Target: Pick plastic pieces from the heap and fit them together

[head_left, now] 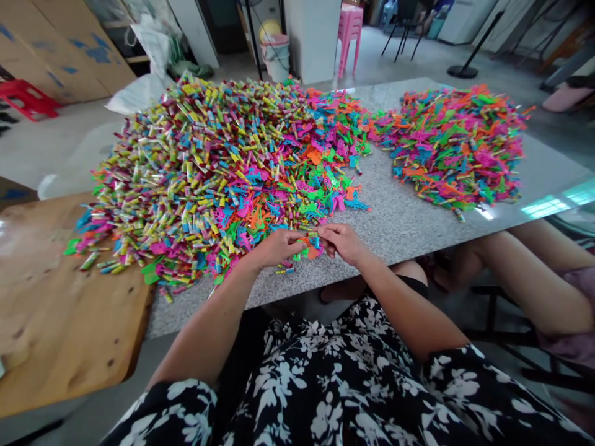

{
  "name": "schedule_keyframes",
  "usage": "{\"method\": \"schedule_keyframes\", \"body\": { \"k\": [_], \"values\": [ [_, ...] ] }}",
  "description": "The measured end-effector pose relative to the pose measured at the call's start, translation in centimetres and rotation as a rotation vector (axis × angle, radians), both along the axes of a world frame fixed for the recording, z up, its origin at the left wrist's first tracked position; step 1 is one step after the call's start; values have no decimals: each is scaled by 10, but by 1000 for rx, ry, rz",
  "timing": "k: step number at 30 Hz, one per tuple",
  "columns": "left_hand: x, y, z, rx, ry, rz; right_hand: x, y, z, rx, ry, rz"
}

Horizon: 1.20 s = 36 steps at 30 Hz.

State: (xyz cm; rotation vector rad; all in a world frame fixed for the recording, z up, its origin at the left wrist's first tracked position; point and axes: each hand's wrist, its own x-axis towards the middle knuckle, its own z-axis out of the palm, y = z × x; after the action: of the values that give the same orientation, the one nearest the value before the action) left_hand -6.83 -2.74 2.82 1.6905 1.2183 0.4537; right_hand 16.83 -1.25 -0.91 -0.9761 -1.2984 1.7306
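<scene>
Head view: Above a speckled stone tabletop (372,226), my left hand (280,248) and right hand (343,241) pinch a small yellowish tube (307,232) between them, presumably because something so slim allows only a fingertip grip. It hovers at the near edge of a large tube heap (195,155), likely piled close for easy reach. Bright plastic pieces (264,214) mix in; a second heap (465,145) stands rightward, perhaps leaving me working room.

No text, label, brand, number or sign was legible. Any print on the small tubes (209,124) was too small to read; blue patches (100,54) on cardboard (58,21) showed no readable characters.
</scene>
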Motion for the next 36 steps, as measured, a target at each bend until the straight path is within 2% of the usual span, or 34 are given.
{"method": "schedule_keyframes", "body": {
  "k": [5, 8, 16, 22, 27, 29, 30, 33, 35, 36],
  "values": [
    [0, -2, 0, -41, -11, 17, 3, -2, 3, 65, -39, 3],
    [2, -3, 3, -15, 13, 0, 6, -4, 4, 58, -41, 22],
    [4, -2, 12, -28, 45, -62, 5, -10, -3, -196, 134, 24],
    [6, -1, 6, -3, 71, -37, 11, -15, 5, -86, -33, 103],
    [17, 2, -3, -83, 27, -38, 28, -12, -1, -110, -118, 208],
    [20, 7, -12, -101, -13, -20, 46, -2, -9, -166, -131, 112],
    [21, 10, -18, -92, -21, 8, 58, 6, -12, -200, -130, -3],
    [23, 17, -34, 66, 95, 108, 109, 38, -15, -261, -7, -557],
    [28, 18, -44, 249, 253, 146, 144, 61, -12, -215, 215, -897],
    [32, 17, -47, 331, 331, 156, 158, 71, -10, -167, 305, -994]
  ]
}}
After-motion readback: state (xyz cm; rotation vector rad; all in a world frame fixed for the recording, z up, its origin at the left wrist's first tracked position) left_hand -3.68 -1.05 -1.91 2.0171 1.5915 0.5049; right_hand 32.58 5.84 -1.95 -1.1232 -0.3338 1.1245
